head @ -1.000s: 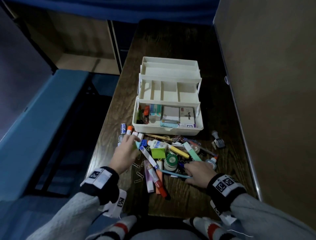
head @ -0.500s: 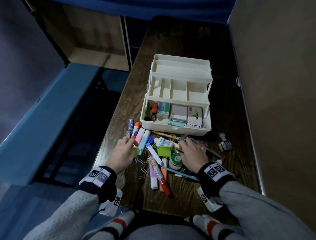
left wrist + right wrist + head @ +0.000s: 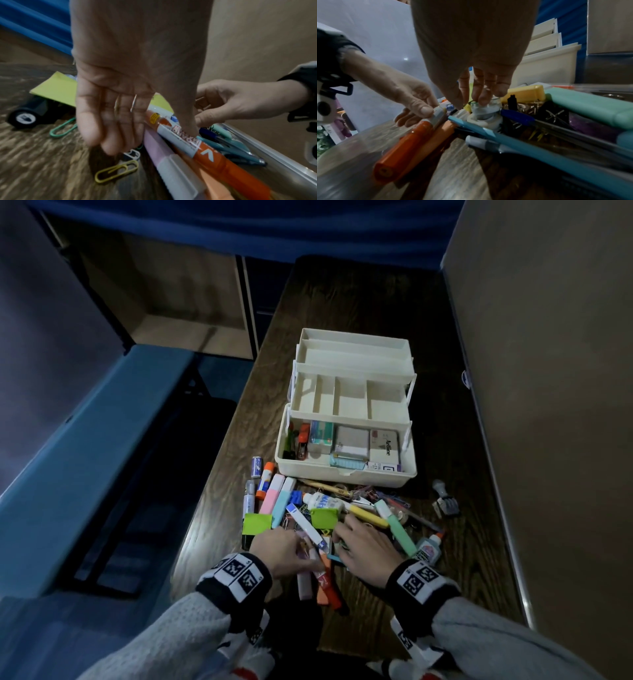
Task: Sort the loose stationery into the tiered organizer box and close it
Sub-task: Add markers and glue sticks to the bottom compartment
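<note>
The white tiered organizer box (image 3: 346, 477) stands open at mid-table, its upper trays bare and its bottom tier holding boxes and small items. Loose stationery is piled in front of it. My left hand (image 3: 303, 546) pinches the orange marker (image 3: 330, 589) near its label, thumb on top (image 3: 187, 128), fingers beside it. In the right wrist view that marker (image 3: 406, 142) lies over an orange highlighter. My right hand (image 3: 471, 102) reaches down into the pile and its fingertips close on a small white-green tape roll (image 3: 485, 113). From the head view that roll is hidden under my right hand (image 3: 346, 539).
Pink and blue highlighters (image 3: 274, 499), a green sticky pad (image 3: 257, 523), a glue bottle (image 3: 428, 549), a mint highlighter (image 3: 397, 525) and a stamp (image 3: 445, 503) ring the pile. Paper clips (image 3: 116, 171) lie loose. The table's left edge drops off; a wall runs along the right.
My left hand has moved right and toward me, from the highlighters to the orange marker. My right hand has drawn back left onto the tape roll.
</note>
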`<state>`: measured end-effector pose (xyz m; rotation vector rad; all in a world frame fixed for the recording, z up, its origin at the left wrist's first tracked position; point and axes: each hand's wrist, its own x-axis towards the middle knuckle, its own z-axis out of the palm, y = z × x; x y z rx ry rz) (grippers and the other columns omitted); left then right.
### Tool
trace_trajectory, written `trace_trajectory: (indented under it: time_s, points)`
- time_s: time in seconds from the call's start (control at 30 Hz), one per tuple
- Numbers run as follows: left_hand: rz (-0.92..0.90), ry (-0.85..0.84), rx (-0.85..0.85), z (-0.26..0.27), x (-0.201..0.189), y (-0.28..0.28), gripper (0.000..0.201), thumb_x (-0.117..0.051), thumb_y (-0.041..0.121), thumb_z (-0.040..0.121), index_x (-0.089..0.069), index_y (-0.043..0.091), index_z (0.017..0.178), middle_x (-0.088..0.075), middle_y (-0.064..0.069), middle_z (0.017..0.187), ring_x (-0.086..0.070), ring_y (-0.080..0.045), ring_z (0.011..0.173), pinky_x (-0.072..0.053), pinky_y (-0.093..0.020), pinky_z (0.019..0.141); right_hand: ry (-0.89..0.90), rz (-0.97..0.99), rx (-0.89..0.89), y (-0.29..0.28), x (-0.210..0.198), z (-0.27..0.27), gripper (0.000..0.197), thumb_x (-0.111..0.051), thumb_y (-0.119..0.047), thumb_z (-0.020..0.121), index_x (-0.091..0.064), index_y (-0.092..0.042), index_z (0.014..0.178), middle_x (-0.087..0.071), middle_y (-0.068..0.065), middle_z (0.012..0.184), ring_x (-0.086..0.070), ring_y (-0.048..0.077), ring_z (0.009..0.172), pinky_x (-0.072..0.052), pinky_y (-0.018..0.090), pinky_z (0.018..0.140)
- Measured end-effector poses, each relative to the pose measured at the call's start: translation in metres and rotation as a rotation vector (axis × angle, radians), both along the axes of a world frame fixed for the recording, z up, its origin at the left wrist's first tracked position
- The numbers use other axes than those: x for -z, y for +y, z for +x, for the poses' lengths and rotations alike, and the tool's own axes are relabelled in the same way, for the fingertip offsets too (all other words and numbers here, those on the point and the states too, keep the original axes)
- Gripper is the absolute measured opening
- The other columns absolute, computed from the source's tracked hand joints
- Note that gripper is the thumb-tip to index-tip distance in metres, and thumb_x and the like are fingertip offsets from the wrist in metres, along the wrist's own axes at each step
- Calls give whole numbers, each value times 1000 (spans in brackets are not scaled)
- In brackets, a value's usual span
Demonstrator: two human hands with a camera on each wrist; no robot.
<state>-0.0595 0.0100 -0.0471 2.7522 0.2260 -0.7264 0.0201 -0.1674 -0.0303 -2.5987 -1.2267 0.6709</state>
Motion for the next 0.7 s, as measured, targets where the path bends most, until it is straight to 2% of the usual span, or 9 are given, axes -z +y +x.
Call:
trace_trajectory:
  time_s: [0.1, 0.17, 0.27, 0.33, 0.43, 0.53, 0.57, 0.63, 0.7]
  points:
    - [-8, 33, -79, 5, 1, -5, 66, -48, 87, 62, -43, 22, 54, -45, 9, 54, -48, -11, 56, -30, -24, 44, -14, -17, -6, 3, 0, 0, 8, -47, -25, 95, -45, -23, 103, -36, -3, 101, -53, 25, 84, -31, 33, 64]
    - [-44, 49, -131, 10, 1, -6, 62, -51, 83, 65, -46, 22, 55, -49, 7, 56, -51, -12, 58, -34, -24, 46, -13, -32, -2, 4, -2, 2, 9, -47, -26, 96, -45, -22, 104, -38, 0, 106, -54, 27, 84, -31, 33, 63]
    - [-92, 86, -170, 17, 3, -1, 56, -55, 73, 73, -62, 17, 70, -64, -2, 73, -62, -18, 72, -47, -30, 61, -2, -16, 8, 3, -2, 4, 9, -46, -29, 97, -46, -22, 102, -39, 0, 104, -55, 27, 84, -34, 33, 61]
    - [-120, 97, -211, 20, 1, 5, 48, -58, 62, 79, -63, 15, 75, -63, -4, 77, -63, -21, 78, -48, -31, 65, 4, 1, 12, 1, -3, 5, 8, -45, -29, 97, -46, -22, 102, -38, -3, 102, -54, 23, 83, -35, 32, 61]
    - [-169, 103, -286, 21, -3, 13, 42, -60, 52, 82, -67, 11, 77, -62, -6, 73, -60, -20, 71, -48, -30, 63, 18, 5, 24, -2, -5, 5, 11, -44, -30, 98, -46, -20, 102, -39, -1, 103, -54, 24, 84, -44, 36, 64]
    - [-264, 96, -395, 17, -8, 24, 37, -61, 48, 84, -60, 14, 69, -63, -4, 67, -63, -18, 61, -51, -22, 55, 34, 7, 48, -8, -7, 6, 11, -44, -30, 98, -46, -20, 101, -40, -1, 104, -54, 24, 83, -47, 39, 68]
    - [-279, 86, -421, 16, -10, 29, 36, -61, 48, 84, -58, 15, 69, -64, -4, 68, -64, -18, 62, -53, -21, 56, 31, 11, 54, -10, -7, 7, 9, -44, -29, 97, -47, -21, 101, -40, -2, 104, -54, 23, 83, -47, 38, 68]
    - [-287, 70, -451, 14, -13, 36, 32, -59, 45, 86, -59, 14, 80, -68, -8, 82, -67, -23, 77, -56, -30, 71, 37, 19, 63, -12, -5, 8, 8, -45, -30, 97, -47, -23, 101, -40, -4, 104, -54, 20, 83, -46, 37, 69]
    - [-316, 65, -481, 11, -15, 40, 31, -57, 41, 87, -62, 10, 91, -70, -12, 94, -68, -27, 87, -56, -35, 80, 48, 30, 75, -13, -4, 10, 6, -45, -30, 97, -47, -25, 101, -41, -5, 105, -54, 20, 84, -46, 36, 69]
